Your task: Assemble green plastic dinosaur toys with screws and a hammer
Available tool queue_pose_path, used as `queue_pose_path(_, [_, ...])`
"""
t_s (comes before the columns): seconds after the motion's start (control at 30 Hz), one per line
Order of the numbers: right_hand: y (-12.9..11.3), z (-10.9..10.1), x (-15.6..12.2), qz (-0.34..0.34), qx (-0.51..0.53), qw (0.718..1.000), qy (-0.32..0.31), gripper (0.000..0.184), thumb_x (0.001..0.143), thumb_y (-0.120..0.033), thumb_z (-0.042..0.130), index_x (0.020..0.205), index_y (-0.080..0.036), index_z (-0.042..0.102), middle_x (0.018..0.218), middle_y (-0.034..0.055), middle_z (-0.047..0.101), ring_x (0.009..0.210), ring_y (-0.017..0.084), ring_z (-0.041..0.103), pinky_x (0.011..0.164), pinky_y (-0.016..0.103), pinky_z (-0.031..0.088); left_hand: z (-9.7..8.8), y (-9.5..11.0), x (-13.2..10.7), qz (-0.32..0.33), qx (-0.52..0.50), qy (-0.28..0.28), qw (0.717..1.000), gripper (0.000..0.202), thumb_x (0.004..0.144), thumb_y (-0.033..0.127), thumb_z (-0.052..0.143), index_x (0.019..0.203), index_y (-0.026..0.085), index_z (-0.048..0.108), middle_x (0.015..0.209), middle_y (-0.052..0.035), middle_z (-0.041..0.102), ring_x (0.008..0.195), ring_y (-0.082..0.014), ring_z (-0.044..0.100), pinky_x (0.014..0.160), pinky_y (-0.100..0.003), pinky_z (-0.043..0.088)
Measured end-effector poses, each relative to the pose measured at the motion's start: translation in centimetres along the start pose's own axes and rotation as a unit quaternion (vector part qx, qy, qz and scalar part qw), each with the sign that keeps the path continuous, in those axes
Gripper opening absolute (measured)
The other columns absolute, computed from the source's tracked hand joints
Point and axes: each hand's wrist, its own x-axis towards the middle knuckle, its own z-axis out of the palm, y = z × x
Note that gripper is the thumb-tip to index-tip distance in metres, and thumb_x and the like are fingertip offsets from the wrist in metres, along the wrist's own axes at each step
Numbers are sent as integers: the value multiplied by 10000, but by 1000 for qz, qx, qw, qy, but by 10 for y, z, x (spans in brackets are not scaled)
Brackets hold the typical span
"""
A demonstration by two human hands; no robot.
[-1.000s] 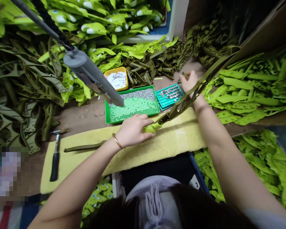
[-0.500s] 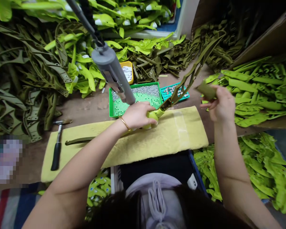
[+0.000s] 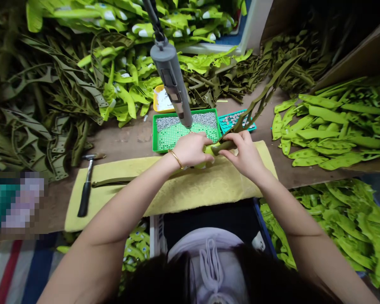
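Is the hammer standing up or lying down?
Lying down: the hammer rests flat on the yellow pad, with its black handle pointing toward the person.

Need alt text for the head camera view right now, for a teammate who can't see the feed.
A bare left hand grips a lime-green plastic piece and a bare right hand a long olive-green strap, over a yellow felt pad. Beyond them sits a green plastic tray of small metal studs under a hanging grey tube.

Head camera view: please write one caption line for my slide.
Left hand and right hand grip an olive strap over a yellow pad, beside a green tray of metal studs.
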Motion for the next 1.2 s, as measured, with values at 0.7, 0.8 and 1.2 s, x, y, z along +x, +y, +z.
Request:
queue_pose_path(0.7, [-19,65,-26,21,453,888,79,265,671,-461,748,708,-248,594,682,-21,556,648,158,536,688,378,505,-8,23,-48,79,-78,62,992,461,811,602,561,841,146,623,793,-71,622,790,-226,577,691,-321,407])
queue_pose_path(0.8, [-16,56,-24,48,446,892,51,369,636,-558,741,768,-237,614,752,-4,613,699,161,575,700,362,520,-7,10,-40,83,-83,36,992,522,775,661,567,883,155,637,808,-68,643,801,-227,599,682,-305,416])
queue_pose_path(1.2, [66,-16,-17,119,327,937,-37,727,714,-853,342,763,-184,625,561,20,588,521,131,526,521,283,460,-1,57,2,30,-52,-110,992,538,811,217,584,1301,99,395,1028,-146,677,916,-282,656,737,-337,473])
